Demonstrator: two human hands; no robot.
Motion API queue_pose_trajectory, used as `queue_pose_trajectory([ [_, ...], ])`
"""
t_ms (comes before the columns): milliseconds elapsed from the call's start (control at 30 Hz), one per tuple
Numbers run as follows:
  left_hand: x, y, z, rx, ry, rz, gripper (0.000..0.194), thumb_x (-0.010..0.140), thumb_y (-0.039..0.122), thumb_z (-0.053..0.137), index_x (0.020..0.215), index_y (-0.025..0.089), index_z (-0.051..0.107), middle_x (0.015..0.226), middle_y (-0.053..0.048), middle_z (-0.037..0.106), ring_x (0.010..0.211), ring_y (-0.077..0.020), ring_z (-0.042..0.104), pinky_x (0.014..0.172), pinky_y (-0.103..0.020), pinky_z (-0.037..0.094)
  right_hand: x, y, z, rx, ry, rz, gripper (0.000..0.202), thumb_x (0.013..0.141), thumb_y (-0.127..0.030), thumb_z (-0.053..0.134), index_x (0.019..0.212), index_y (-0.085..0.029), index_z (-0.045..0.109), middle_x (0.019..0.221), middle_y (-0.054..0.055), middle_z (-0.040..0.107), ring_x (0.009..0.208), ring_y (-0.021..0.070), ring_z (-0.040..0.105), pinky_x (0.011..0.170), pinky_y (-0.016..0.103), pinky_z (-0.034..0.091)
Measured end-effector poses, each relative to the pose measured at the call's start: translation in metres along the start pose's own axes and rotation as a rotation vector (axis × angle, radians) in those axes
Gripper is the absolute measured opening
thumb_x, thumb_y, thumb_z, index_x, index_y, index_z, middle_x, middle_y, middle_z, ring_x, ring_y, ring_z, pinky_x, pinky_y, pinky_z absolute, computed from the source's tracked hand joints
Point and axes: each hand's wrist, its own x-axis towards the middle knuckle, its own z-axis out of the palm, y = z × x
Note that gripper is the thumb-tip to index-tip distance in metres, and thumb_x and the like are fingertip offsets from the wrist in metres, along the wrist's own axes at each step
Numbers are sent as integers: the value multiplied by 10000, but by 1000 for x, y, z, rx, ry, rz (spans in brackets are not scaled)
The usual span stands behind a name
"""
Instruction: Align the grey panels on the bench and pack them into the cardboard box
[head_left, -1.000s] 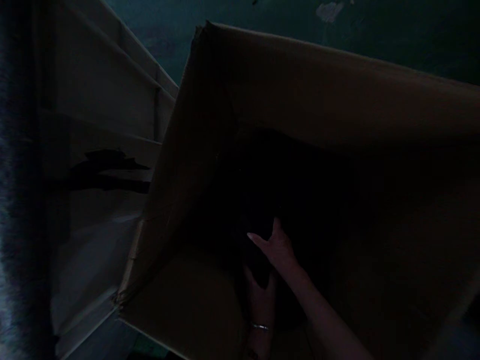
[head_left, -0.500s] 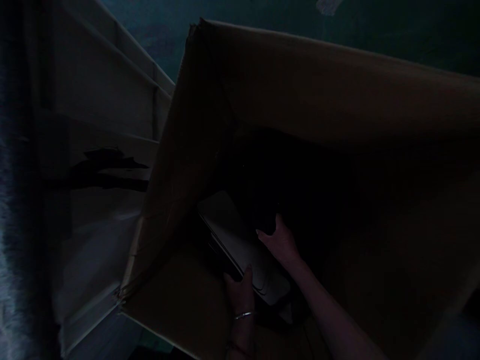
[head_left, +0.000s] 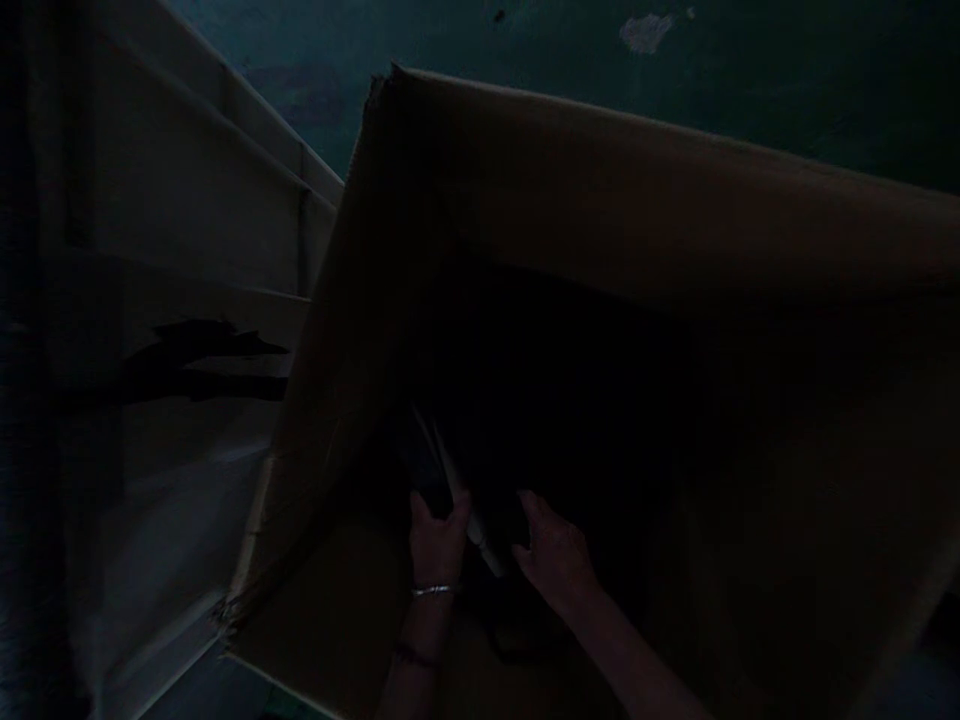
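Observation:
Deep inside a large cardboard box (head_left: 570, 150), both my hands work in near darkness. My left hand (head_left: 436, 545), with a metal bracelet at the wrist, is closed around several thin flat pieces (head_left: 450, 460). Their pale edges run at a slant, and a dark bluish face shows on the left. What exactly they are is too dark to tell. My right hand (head_left: 559, 555) is to the right of them, its thumb and fingers curled around a spot lost in shadow. A thin dark loop (head_left: 517, 652) lies below the hands.
Tall box walls surround my forearms, and the box floor is black with shadow. To the left stands a pale container (head_left: 195, 230) with a dark torn mark (head_left: 202, 345). A greenish floor (head_left: 525, 40) with a pale patch (head_left: 646, 33) shows behind.
The flat pieces have tilted from showing a broad pale face to showing mostly their edges. My left hand has moved left and up, my right hand slightly down. The view has shifted a little.

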Motion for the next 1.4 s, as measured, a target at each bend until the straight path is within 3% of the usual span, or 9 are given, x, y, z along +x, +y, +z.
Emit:
queue_pose_trajectory([
  [167, 2, 4, 24, -89, -90, 16, 675, 718, 483, 578, 1236, 124, 339, 1181, -158, 530, 1091, -237, 524, 921, -331, 427, 11, -19, 10, -44, -15, 38, 589, 714, -97, 553, 1275, -132, 378, 1244, 132, 489, 1093, 229, 505, 885, 334, 424],
  [333, -11, 18, 34, 28, 88, -78, 1073, 560, 515, 705, 1334, 63, 117, 1309, -249, 357, 1206, -316, 400, 984, -405, 374, 6, -26, -3, -21, -97, -10, 649, 697, -116, 582, 1305, -157, 359, 1243, 138, 494, 1112, 228, 491, 890, 342, 416],
  [433, -10, 24, 38, 53, 144, -76, 1008, 598, 476, 681, 1332, 63, 126, 1306, -245, 350, 1209, -334, 393, 972, -410, 385, 19, -13, -36, -2, -54, -82, 561, 722, -258, 598, 1256, -204, 432, 1161, 99, 556, 1046, 230, 531, 854, 345, 428],
  [567, -7, 23, 36, 45, 139, -92, 983, 611, 446, 671, 1330, 59, 123, 1321, -234, 332, 1222, -338, 374, 990, -402, 366, 69, 0, -93, -156, 464, 146, 473, 851, -361, 414, 1219, -65, 448, 1184, 190, 502, 1113, 297, 445, 915, 411, 356],
  [633, -5, 21, 35, 26, 127, -123, 981, 613, 441, 670, 1329, 55, 121, 1308, -243, 344, 1208, -342, 391, 984, -408, 369, 96, -4, -111, -207, 544, 258, 543, 842, -426, 414, 1222, -39, 435, 1168, 220, 490, 1093, 345, 436, 882, 456, 359],
  [833, -2, 17, 33, -50, 116, -129, 983, 597, 427, 689, 1325, 79, 127, 1301, -240, 356, 1221, -331, 380, 991, -402, 360, 142, -29, -119, -191, 627, 409, 710, 778, -577, 442, 1239, -38, 408, 1194, 248, 438, 1091, 391, 402, 840, 492, 358],
  [1033, -2, 19, 33, -12, 96, -168, 985, 596, 441, 688, 1320, 68, 134, 1296, -259, 359, 1206, -341, 399, 979, -412, 372, 170, -30, -136, 15, 512, 536, 844, 662, -655, 546, 1185, 2, 462, 1165, 291, 452, 1119, 376, 420, 877, 454, 372],
  [1167, 1, 15, 36, -13, 92, -174, 983, 592, 459, 686, 1313, 62, 147, 1233, -258, 424, 1152, -349, 457, 941, -426, 402, 189, -32, -145, 224, 417, 526, 804, 591, -674, 588, 1096, -50, 542, 1088, 243, 523, 1043, 345, 505, 809, 441, 436],
  [1400, 5, 8, 41, -14, 129, -152, 985, 575, 432, 705, 1307, 58, 163, 1265, -261, 390, 1173, -354, 430, 967, -433, 379, 205, -49, -137, 239, 585, 402, 869, 587, -579, 646, 1224, -54, 371, 1101, 231, 523, 1066, 322, 499, 853, 405, 424],
])
